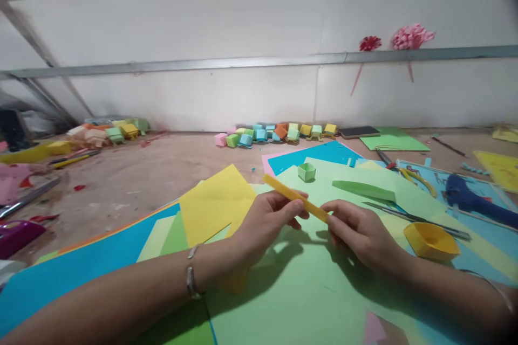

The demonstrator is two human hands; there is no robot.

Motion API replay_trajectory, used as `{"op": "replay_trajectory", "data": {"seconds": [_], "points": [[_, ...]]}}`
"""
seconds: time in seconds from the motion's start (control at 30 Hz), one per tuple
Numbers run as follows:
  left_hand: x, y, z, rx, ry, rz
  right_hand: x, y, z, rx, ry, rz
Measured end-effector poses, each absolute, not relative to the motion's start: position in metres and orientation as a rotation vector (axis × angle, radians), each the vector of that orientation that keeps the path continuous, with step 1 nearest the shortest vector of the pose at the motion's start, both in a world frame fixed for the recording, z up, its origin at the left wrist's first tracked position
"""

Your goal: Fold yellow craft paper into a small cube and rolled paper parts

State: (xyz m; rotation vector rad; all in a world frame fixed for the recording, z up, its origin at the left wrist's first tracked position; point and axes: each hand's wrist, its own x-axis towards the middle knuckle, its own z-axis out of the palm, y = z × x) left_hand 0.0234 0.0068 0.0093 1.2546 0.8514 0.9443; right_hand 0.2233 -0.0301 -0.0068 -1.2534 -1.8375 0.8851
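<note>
Forearms [105, 299] lie nearest; my left hand [269, 218] and right hand [362, 234] pinch one yellow paper strip [283, 190]. I judge shaping underway, calling next for even fingertip pressure.

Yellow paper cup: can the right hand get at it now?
Likely yes: nothing covers the yellow paper cup near the right forearm, but the right hand must probably release the yellow strip.

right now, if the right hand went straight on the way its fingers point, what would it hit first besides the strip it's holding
Probably the left hand, which holds the same yellow strip just ahead of the right hand, though depth is unclear from this one view.
</note>
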Motion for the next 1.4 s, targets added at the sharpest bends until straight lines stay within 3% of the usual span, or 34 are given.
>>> {"op": "replay_trajectory", "data": {"seconds": [0.1,0.3,0.4,0.63,0.87,1.07,1.4], "points": [[0.022,0.010,0.008,1.100,0.853,0.882,0.228,-0.035,-0.012,-1.017,-1.981,0.815],[0.018,0.014,0.001,1.047,0.806,0.538,0.231,-0.026,-0.016,-0.680,-2.138,0.295],[0.018,0.009,-0.003,1.118,0.786,0.500,0.228,-0.022,-0.018,-0.614,-2.139,0.271],[0.019,0.009,-0.009,1.101,0.678,0.473,0.231,-0.022,-0.024,-0.619,-2.093,0.381],[0.018,0.007,-0.001,1.165,0.715,0.534,0.229,-0.022,-0.012,-0.661,-2.160,0.709],[0.019,0.009,0.002,1.344,0.897,0.781,0.228,-0.028,-0.006,-0.783,-2.187,0.450],[0.018,0.005,0.002,1.404,0.863,0.745,0.227,-0.027,-0.013,-1.086,-2.158,0.162]]}}
